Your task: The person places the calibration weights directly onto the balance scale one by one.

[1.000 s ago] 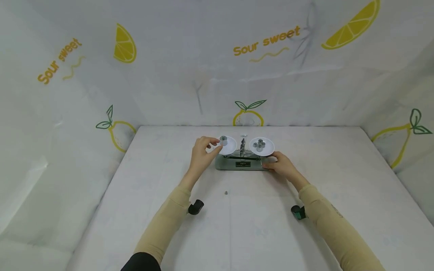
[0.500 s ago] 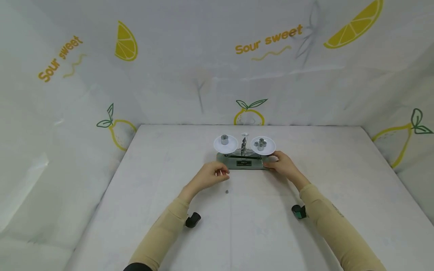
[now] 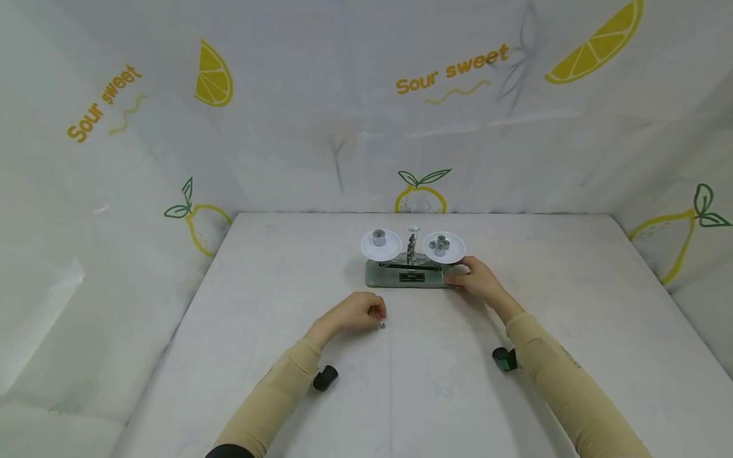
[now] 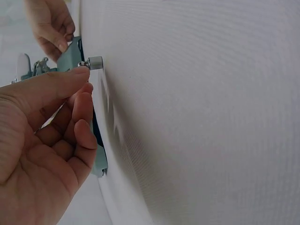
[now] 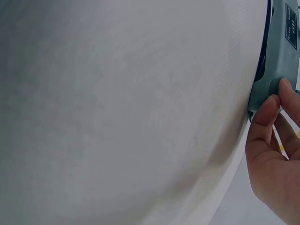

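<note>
On the table in front of the balance scale lies a small metal weight (image 4: 95,63), a cylinder with a knob. The thumb and forefinger of my left hand (image 3: 356,310) pinch at that knob, the other fingers curled. My right hand (image 3: 478,280) grips the right end of the green balance scale (image 3: 378,275), thumb and fingers around its corner in the right wrist view. A larger weight (image 3: 379,237) stands on the left white pan (image 3: 392,248). Several smaller weights (image 3: 440,244) are grouped on the right pan (image 3: 456,252).
The white table (image 3: 446,394) runs back to a pale wall sheet (image 3: 321,152) printed with lemons and words. Black wrist cameras (image 3: 325,378) hang beneath both forearms.
My left hand has left the larger weight on the left pan and come down toward me to the small weight on the table. My right hand has stayed at the scale.
</note>
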